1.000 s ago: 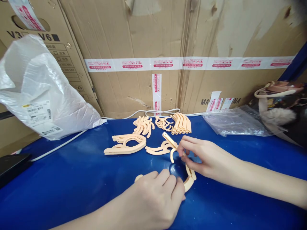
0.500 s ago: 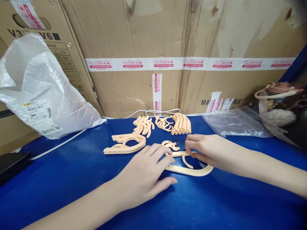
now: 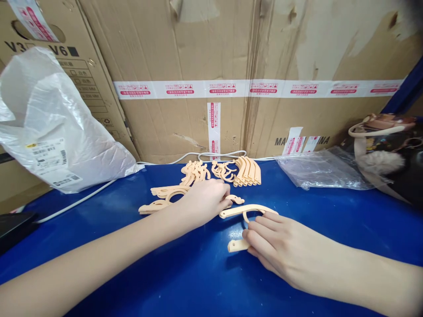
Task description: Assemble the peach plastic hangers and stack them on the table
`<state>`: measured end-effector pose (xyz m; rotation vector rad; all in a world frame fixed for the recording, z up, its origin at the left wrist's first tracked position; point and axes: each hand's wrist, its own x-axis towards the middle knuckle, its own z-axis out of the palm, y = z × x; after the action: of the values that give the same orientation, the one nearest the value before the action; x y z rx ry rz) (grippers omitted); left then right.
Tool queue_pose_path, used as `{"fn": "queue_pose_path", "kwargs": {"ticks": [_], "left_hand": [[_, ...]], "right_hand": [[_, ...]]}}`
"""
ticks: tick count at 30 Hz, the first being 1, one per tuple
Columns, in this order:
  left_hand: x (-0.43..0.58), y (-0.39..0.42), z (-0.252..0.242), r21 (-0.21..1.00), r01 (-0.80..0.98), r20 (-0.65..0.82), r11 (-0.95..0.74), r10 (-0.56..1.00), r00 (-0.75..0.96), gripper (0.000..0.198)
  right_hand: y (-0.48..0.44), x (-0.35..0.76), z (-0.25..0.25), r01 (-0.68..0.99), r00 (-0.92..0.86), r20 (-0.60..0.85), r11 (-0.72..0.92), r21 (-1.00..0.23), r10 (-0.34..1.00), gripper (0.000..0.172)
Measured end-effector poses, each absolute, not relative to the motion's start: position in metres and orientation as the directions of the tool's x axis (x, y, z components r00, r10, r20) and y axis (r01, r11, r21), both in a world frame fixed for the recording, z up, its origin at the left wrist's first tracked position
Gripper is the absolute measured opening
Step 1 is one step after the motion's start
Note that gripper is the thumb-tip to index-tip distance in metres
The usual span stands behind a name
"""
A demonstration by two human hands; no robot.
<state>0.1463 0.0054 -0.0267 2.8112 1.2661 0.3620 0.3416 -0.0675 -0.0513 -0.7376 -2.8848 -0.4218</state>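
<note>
From the head view, we saw the right hand (image 3: 279, 246) clamped on a beige, curved plastic hanger (image 3: 243, 210) over the glossy blue surface (image 3: 198, 273); the left hand (image 3: 209, 200) met a small beige, curved plastic piece (image 3: 237, 199), its grip unclear to us.

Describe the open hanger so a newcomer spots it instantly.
Start at the taped cardboard box, then the blue table before it. There, the right hand holds a peach hanger. Its two holed ends stand apart with a hook between, unlike the stacked hangers partly behind the left forearm.
</note>
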Motion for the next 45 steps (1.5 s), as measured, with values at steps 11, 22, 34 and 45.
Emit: {"fn": "queue_pose_path", "kwargs": {"ticks": [11,22,34,45], "left_hand": [[0.129,-0.002,-0.009,0.373,0.694,0.331,-0.616,0.787,0.52,0.008],[0.101,-0.051,-0.032,0.528,0.693,0.209,-0.491,0.866,0.454,0.027],[0.102,-0.059,-0.041,0.503,0.648,0.204,-0.572,0.807,0.555,0.034],[0.1,-0.053,-0.048,0.348,0.665,0.195,-0.661,0.745,0.638,0.033]], "right_hand": [[-0.063,0.346,-0.045,0.429,-0.893,0.212,0.894,0.131,0.398,0.022],[-0.044,0.326,-0.057,0.509,-0.835,0.273,0.859,0.057,0.477,0.019],[-0.042,0.331,-0.058,0.51,-0.771,0.359,0.847,-0.147,0.526,0.033],[-0.04,0.332,-0.06,0.513,-0.769,0.432,0.858,-0.023,0.471,0.038]]}}
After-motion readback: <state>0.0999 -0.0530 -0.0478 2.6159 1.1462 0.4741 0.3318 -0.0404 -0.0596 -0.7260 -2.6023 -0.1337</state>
